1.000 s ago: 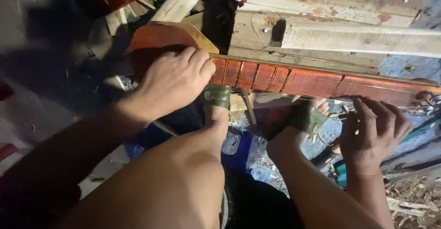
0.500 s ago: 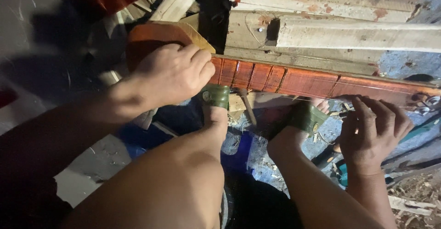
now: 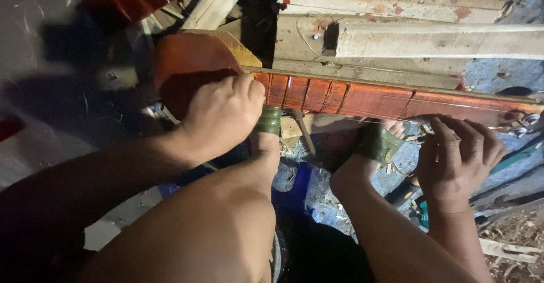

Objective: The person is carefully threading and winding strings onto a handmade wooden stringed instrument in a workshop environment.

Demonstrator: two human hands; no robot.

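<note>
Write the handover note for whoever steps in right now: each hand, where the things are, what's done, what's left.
Left hand: closed, knuckles up, pressing on the reddish fretted wooden neck where it meets the rounded body.
Right hand: fingers curled at the neck's far end, by the metal pegs; what they pinch is not clear.
The piece lies across pale planks; both feet in green sandals sit under it.
Done: frets are marked along the neck.
Left: cannot tell; work at the peg end appears under way.
</note>
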